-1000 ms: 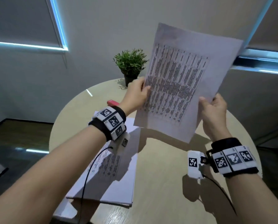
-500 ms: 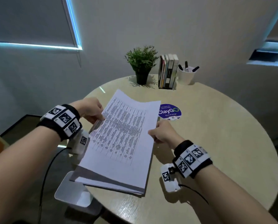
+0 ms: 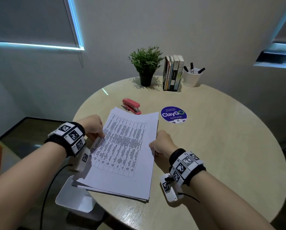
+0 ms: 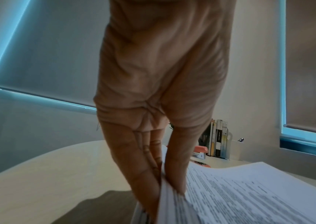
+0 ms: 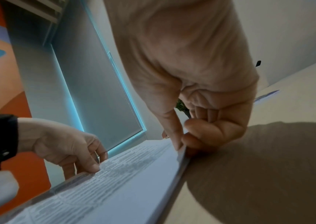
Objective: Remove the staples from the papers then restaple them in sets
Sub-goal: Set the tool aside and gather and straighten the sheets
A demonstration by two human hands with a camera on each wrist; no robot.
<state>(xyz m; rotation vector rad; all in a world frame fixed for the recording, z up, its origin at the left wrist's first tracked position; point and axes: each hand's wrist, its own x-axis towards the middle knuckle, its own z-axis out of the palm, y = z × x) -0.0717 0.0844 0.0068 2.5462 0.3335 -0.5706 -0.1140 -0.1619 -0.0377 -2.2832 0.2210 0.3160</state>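
Note:
A stack of printed papers (image 3: 124, 150) lies nearly flat, low over the round table (image 3: 213, 146), its near left corner past the table's edge. My left hand (image 3: 100, 135) pinches the stack's left edge. In the left wrist view, this left hand (image 4: 164, 186) has its thumb on top of the papers (image 4: 249, 194) and its fingers beneath. My right hand (image 3: 153, 146) pinches the right edge. In the right wrist view, my right hand (image 5: 181, 146) grips the papers (image 5: 115, 181) the same way. A red stapler (image 3: 131, 106) lies just beyond the stack. No staple shows.
At the table's far side stand a potted plant (image 3: 145, 65), a row of books (image 3: 173, 73) and a white cup of pens (image 3: 191, 76). A round blue sticker (image 3: 173, 114) is right of the stapler. A white seat (image 3: 76, 196) sits below the near left edge.
The papers, held upright in the air a second ago, have come down flat over the table with both hands still on their edges. The stapler has come into sight beyond them.

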